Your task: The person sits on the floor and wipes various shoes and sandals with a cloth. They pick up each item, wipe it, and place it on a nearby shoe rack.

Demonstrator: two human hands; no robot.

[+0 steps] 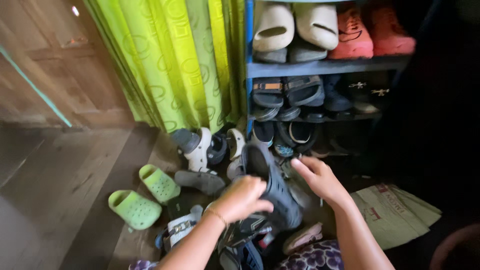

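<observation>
Head view: the left hand [242, 197] has its fingers [260, 202] closed around the middle of a dark perforated clog [272, 187], which tilts with its opening uppermost, above a pile of shoes on the wooden floor [65, 175]. The right hand [320, 177] is just right of the clog; its fingers [302, 165] are loosely spread and empty, with the tips near the clog's upper edge. Whether they touch it cannot be told.

Left of the left-hand fingers, 2 green clogs [145, 197] lie side by side on the floor. Above them, a grey-and-white shoe [197, 147] rests against a green curtain [175, 65]. Below the fingers, a strapped sandal [180, 227] lies in the pile.

Beyond the right-hand fingers stands a blue shoe rack [320, 66]. Its top shelf carries 2 cream slides [295, 25] and 2 coral sneakers [370, 32]; the lower shelf holds dark sandals [287, 92]. Right of the right hand, folded paper sacks [395, 212] lie on the floor.
</observation>
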